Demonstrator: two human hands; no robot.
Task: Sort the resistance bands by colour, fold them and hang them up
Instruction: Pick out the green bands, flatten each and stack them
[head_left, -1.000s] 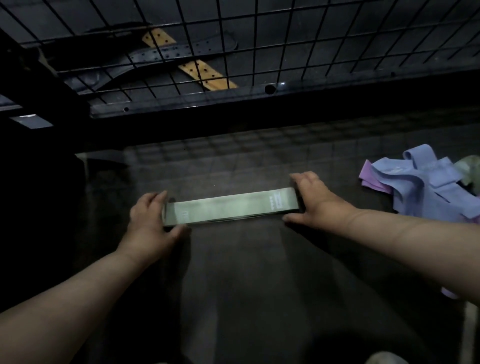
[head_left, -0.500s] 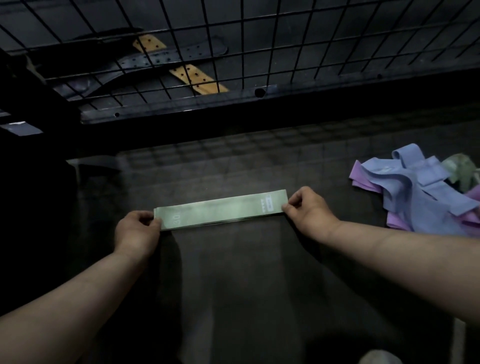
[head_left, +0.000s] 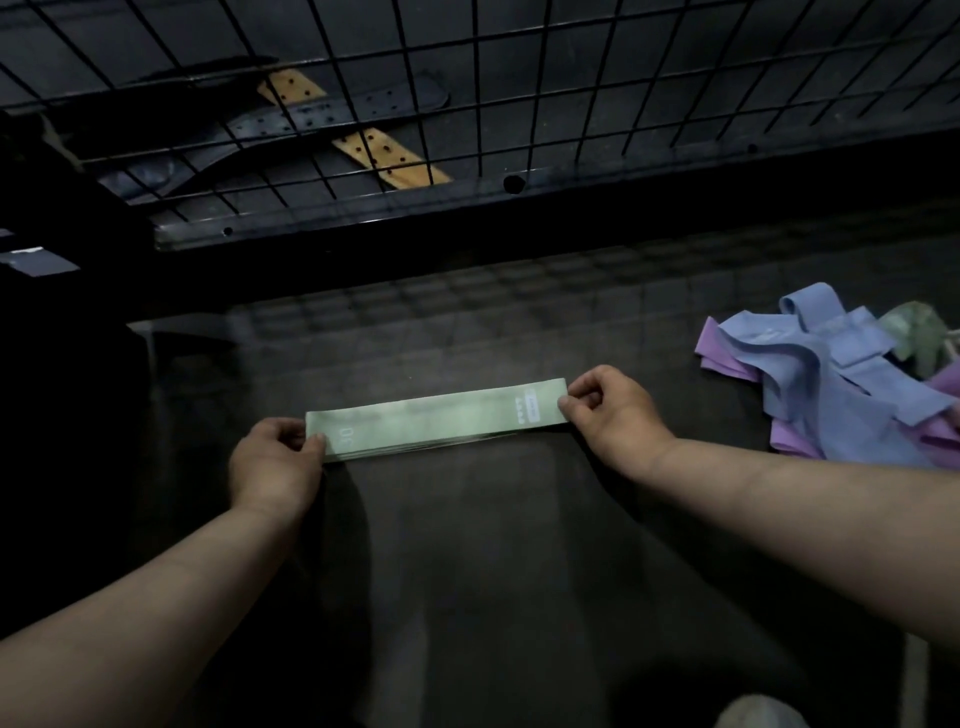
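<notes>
Dim dark tabletop (head_left: 467, 571) below a wire grid. At centre frame, my left hand (head_left: 275, 462) and right hand (head_left: 613, 415) pinch the ends of stacked green bands (head_left: 431, 418). I judge folding comes next: bring the ends together.

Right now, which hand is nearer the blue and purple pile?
Right. The right hand is just left of the pile; the left hand lies beyond the green stack.

On the dark table (head_left: 493, 571) — green bands (head_left: 431, 421), blue-purple pile (head_left: 841, 374).
</notes>
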